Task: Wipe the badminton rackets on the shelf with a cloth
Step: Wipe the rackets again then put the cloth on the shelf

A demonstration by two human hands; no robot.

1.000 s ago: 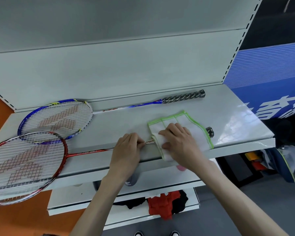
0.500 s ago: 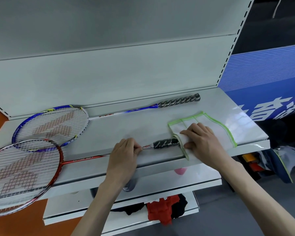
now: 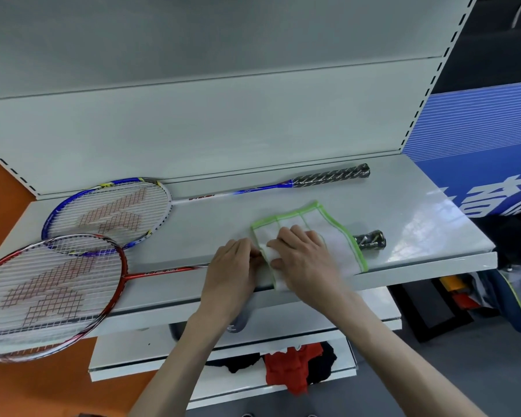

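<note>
At frame centre, the right hand (image 3: 301,254) clamped the green-edged cloth (image 3: 337,239) around the red racket (image 3: 73,293); the left hand (image 3: 232,266) pinched its shaft.

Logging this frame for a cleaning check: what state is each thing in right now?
Red racket: flat on shelf, handle under cloth.
Blue racket: flat at the back, untouched.
Cloth: draped over red racket's handle.
Left hand: holds red racket's shaft.
Right hand: grips cloth.
</note>
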